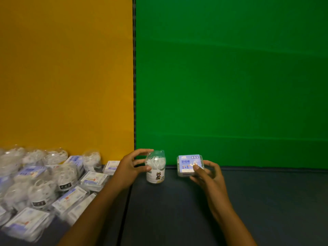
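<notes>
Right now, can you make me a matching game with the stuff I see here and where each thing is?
Things: 1 jar; 2 square box; 3 pile of packs; 4 green wall.
Places: A held by the right hand; B in front of the yellow wall; C at the back right; D gripped by the left hand.
Pairs: 1-D, 2-A, 3-B, 4-C.

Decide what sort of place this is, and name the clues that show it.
Probably a staged recording bench: yellow backdrop and green backdrop behind a dark table, with a pile of floss packs.
</notes>
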Demonstrator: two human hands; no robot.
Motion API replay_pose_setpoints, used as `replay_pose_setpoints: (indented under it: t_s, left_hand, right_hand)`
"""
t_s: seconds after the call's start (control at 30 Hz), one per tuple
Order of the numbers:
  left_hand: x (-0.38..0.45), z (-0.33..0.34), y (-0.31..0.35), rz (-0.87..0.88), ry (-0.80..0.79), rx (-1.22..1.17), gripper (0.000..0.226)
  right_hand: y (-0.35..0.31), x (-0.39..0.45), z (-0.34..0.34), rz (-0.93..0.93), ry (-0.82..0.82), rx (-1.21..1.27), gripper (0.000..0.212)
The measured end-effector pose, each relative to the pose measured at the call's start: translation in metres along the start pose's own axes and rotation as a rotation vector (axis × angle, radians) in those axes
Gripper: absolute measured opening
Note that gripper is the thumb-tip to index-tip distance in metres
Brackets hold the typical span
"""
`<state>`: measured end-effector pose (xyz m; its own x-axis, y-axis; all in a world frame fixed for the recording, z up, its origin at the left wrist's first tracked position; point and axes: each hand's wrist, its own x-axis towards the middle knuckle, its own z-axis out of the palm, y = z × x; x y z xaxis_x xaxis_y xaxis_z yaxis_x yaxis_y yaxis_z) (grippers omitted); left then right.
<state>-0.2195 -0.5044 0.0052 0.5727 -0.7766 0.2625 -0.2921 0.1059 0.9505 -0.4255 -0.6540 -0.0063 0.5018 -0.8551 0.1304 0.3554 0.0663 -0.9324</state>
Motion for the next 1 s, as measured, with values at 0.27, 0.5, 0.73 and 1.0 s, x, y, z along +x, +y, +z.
replay_pose_setpoints:
  t_s: [0.27, 0.5, 0.73, 1.0]
  left_hand:
    - [0.013, 0.011, -0.022, -0.052, 0.075, -0.022, 0.054]
    - [0.016, 0.007, -0.023, -0.061, 0.057, 0.008, 0.059]
    - [0.014, 0.006, -0.002, 0.110, 0.180, 0.217, 0.059]
    - [0.019, 0.069, 0.034, 0.349, 0.137, 0.882, 0.036]
  right_hand:
    - [0.021, 0.025, -0.008, 0.084, -0.071, 0.009, 0.036]
    - [0.021, 0.029, -0.005, 0.084, -0.068, 0.001, 0.033]
    - [0.008, 0.033, -0.028, 0.043, 0.007, -0.041, 0.026]
    - [-0.019, 0.039, -0.072, -0.046, 0.122, -0.182, 0.032]
